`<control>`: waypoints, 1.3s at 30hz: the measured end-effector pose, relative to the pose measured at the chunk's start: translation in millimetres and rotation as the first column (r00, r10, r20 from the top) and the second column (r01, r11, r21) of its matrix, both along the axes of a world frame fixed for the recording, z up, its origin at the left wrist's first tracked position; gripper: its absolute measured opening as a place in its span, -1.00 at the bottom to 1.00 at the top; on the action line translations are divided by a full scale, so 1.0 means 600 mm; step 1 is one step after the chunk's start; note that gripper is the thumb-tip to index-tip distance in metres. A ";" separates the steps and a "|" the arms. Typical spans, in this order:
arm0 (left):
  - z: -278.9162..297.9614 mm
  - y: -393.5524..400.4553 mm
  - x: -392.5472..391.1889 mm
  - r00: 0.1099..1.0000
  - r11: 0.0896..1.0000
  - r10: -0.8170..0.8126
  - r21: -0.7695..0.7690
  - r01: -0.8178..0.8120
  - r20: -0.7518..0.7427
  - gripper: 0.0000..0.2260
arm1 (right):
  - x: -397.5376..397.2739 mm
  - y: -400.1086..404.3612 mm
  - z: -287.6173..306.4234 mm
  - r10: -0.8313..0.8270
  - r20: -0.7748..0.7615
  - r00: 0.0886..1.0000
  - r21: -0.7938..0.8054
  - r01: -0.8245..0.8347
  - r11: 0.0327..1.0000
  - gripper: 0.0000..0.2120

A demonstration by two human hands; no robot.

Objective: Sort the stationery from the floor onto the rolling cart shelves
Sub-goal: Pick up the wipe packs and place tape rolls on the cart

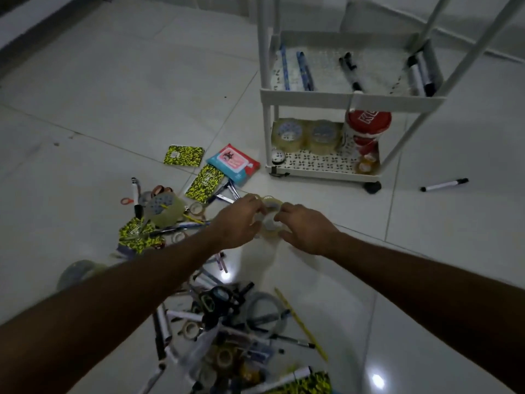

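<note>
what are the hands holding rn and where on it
Both the left hand and right hand grip small clear tape rolls by their outer sides.

A pack of wet wipes [233, 164], blue and red with a pink label, lies flat on the pale tiled floor [119, 81], near the cart's left side. A red-lidded canister [366, 129] stands upright on the cart's bottom shelf, just right of the tape rolls there.
</note>
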State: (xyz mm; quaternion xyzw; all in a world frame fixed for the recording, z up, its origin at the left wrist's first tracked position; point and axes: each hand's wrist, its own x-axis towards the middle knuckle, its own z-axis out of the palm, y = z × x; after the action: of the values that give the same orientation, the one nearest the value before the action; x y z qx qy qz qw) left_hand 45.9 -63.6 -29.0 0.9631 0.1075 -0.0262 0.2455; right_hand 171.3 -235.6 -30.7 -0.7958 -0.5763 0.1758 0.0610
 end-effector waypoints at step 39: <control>0.006 0.073 0.231 0.709 0.871 0.474 -0.398 -0.289 0.522 -0.71 | 0.332 0.100 -0.070 -0.506 0.183 0.843 0.227 0.465 0.856 -0.52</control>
State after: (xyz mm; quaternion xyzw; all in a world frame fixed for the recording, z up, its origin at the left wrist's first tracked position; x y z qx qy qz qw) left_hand 184.3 -19.9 -25.5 0.8296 0.2171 0.3188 0.4036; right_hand 370.2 -175.3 -72.8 -0.9226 -0.3715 0.0078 0.1035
